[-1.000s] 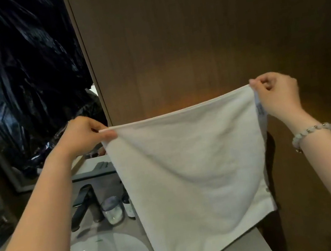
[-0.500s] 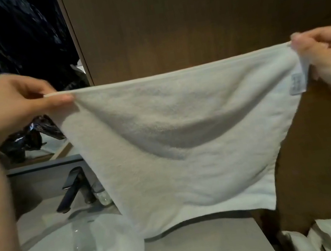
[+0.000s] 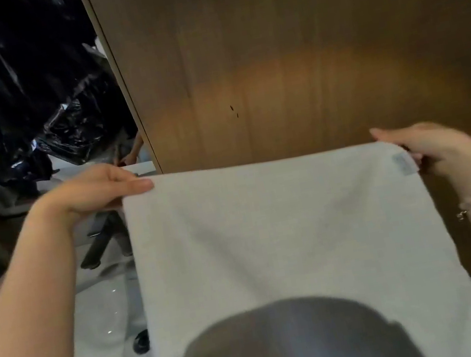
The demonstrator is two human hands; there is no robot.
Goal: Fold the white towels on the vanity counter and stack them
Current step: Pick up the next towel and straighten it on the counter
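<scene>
Spanning left hand, right hand: towel

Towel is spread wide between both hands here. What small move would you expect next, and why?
Probably bring the two held corners toward the body, folding the towel in half. The left hand and right hand each pinch a far corner, and the cloth is stretched flat with no fold in it yet.

Brown wood wall, white sink
</scene>
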